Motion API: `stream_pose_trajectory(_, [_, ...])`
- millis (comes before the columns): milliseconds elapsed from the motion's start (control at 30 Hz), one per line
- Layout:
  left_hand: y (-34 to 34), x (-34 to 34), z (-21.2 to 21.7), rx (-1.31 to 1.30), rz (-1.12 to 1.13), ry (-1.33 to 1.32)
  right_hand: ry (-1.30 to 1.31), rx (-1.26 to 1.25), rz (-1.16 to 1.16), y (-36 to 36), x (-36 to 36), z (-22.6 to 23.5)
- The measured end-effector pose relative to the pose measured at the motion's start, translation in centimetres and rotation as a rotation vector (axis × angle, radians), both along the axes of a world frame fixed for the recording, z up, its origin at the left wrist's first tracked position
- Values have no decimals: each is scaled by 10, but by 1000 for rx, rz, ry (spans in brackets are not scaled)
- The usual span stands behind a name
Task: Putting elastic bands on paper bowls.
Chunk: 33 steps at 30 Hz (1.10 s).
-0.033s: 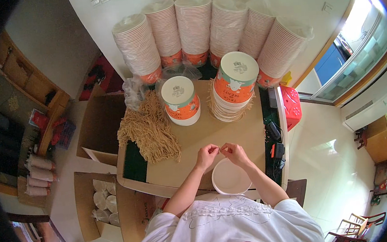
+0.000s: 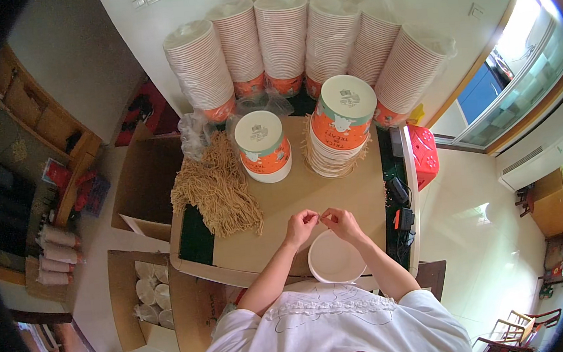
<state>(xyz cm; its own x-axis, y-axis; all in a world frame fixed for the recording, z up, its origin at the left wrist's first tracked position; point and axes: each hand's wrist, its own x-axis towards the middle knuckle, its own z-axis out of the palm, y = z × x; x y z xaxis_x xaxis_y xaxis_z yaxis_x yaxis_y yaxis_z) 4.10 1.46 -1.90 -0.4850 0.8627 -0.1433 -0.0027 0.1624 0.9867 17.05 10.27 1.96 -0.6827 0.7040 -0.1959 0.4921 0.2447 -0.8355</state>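
Hands meet above the near part of the table, the left hand (image 2: 303, 224) just beside the right hand (image 2: 340, 223); both have their fingers curled toward the thumb, but the tips are too small to read, so I cannot tell whether either grips a thin cord or nothing at all; against the earlier frame I find no visible shift in the hands, the forearms or anything around them.

White bucket (image 2: 328, 265) stands mouth up at the near edge, close to the person's white shirt (image 2: 333, 324), its far rim just below the hands in view and its right side partly covered by the right forearm; it sits where it sat before.

Beyond the hands, a brown cardboard sheet (image 2: 277, 203) covers much of the tabletop; on its left lies a loose heap of tan cords (image 2: 220, 194); farther off, near the middle, a short upside-down orange-and-white bucket stack (image 2: 265, 161) stands apart from a taller inverted stack (image 2: 339, 132) to its right, with cords hanging around the latter's lower part; along the far side, a row of tall bucket stacks (image 2: 282, 43) in clear plastic lines the wall, likewise unchanged.
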Motion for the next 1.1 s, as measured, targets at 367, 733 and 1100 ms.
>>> stream_pose_trajectory(367, [0,-2,-1,-61,-39,19,-34,12,9,-1,-1,3])
stream_pose_trajectory(733, [2,0,0,-40,-37,83,-3,87,-12,-4,-1,3])
stream_pose_trajectory(1100, [1,0,-5,-50,-1,14,14,68,-21,-4,1,1])
